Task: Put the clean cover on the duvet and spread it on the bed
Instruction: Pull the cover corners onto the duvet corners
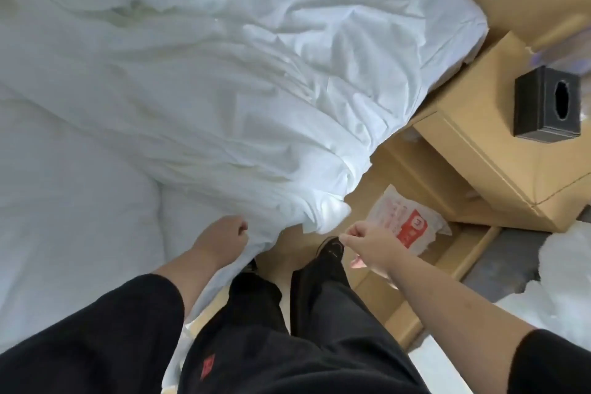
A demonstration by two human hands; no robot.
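Note:
A white duvet in its cover (pixel 224 99) lies crumpled across the bed (pixel 64 233), its near corner hanging off the bed's edge toward me. My left hand (pixel 224 238) is closed on the cover's edge just below that corner. To the right of the corner, my right hand (pixel 364 241) is held over the floor with thumb and fingers pinched together. I cannot tell whether any cloth is between them.
A tan bedside cabinet (pixel 499 150) stands at the right with a black tissue box (pixel 547 105) on it. A white and red plastic bag (pixel 412 224) lies on the wooden floor. More white bedding (pixel 563 281) lies at the far right. My legs and black shoes are below.

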